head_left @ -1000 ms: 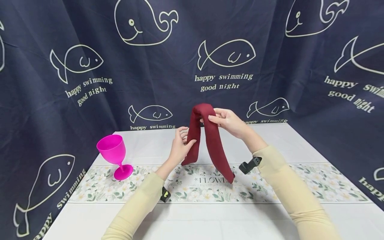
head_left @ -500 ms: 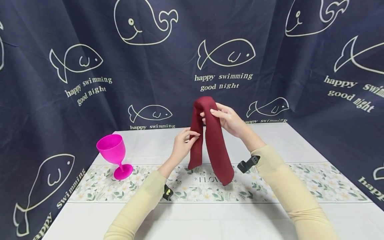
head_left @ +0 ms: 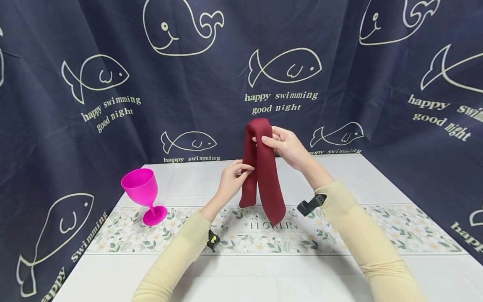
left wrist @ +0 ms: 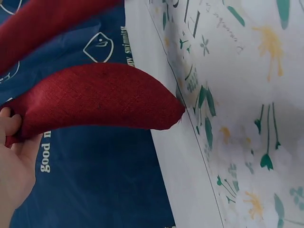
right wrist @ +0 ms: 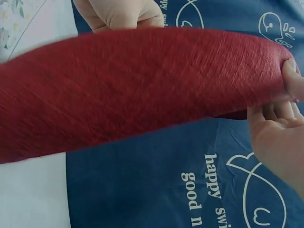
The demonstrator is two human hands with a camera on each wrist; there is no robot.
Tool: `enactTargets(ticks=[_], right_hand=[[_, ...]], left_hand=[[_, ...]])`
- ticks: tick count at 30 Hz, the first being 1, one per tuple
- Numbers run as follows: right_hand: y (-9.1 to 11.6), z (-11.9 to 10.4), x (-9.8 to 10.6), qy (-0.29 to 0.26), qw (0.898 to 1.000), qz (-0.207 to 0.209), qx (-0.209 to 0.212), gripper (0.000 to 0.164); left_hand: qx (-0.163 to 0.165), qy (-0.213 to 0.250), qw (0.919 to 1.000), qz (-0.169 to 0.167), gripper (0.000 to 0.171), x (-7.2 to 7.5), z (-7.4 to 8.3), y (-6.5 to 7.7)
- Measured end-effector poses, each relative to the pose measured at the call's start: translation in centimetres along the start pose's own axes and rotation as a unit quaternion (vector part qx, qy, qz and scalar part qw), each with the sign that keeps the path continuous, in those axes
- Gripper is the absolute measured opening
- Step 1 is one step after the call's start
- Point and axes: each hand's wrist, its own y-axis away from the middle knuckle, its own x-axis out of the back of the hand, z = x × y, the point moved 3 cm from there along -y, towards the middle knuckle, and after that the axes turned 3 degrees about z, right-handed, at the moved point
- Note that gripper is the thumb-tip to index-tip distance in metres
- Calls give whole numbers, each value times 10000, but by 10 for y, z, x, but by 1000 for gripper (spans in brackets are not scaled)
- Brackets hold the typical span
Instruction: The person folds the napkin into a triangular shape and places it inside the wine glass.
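Observation:
A long dark red strip of woven cloth [head_left: 267, 180] hangs doubled over in the air at the middle of the head view, its bend at the top and two tails pointing down. My right hand [head_left: 290, 149] holds it just below the bend, thumb on the near face. Lower down, my left hand [head_left: 230, 180] pinches the left tail between thumb and fingers. In the left wrist view that tail of the cloth strip [left wrist: 104, 97] ends in a slanted, slightly frayed edge. The cloth strip [right wrist: 142, 85] crosses most of the right wrist view, partly covering the left hand behind it.
A bright pink goblet [head_left: 139, 186] stands upright at the left of the white table [head_left: 188, 184]. A floral runner [head_left: 377, 230] printed with "FLOWER" crosses the table under the hands. Behind hangs a dark blue curtain [head_left: 226, 96] with fish drawings.
The left hand's loose fingers have closed into a pinch on the left tail. Both hands have risen slightly with the cloth, and its two tails have drawn closer together.

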Motion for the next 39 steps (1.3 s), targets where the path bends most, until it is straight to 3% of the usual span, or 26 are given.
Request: enactTargets(ticks=[10,16,22,31,34,39], right_hand=[[-6,-3,1,7,9958,817,419,19],[-10,-3,-2,35,9921,1095,617,23],[-14,-3,-2,145,9871,1418,725,26],[-19,-2,-6,130,9783,1906,801,19],[-21,-3,-7,134,9751,2050,831,21],[-25,-7,-9,100,9703,2246,895,18]], left_hand=[[49,-25,9998,177,11,-8,9,3],[-162,149,9997,85,12,-5,42,10],[103,11,9999,-114,23,-1,55,13],[458,394,9975,-377,29,-5,54,11],[484,425,9973,-358,35,-13,41,7],[205,270,9993,-122,38,-24,26,0]])
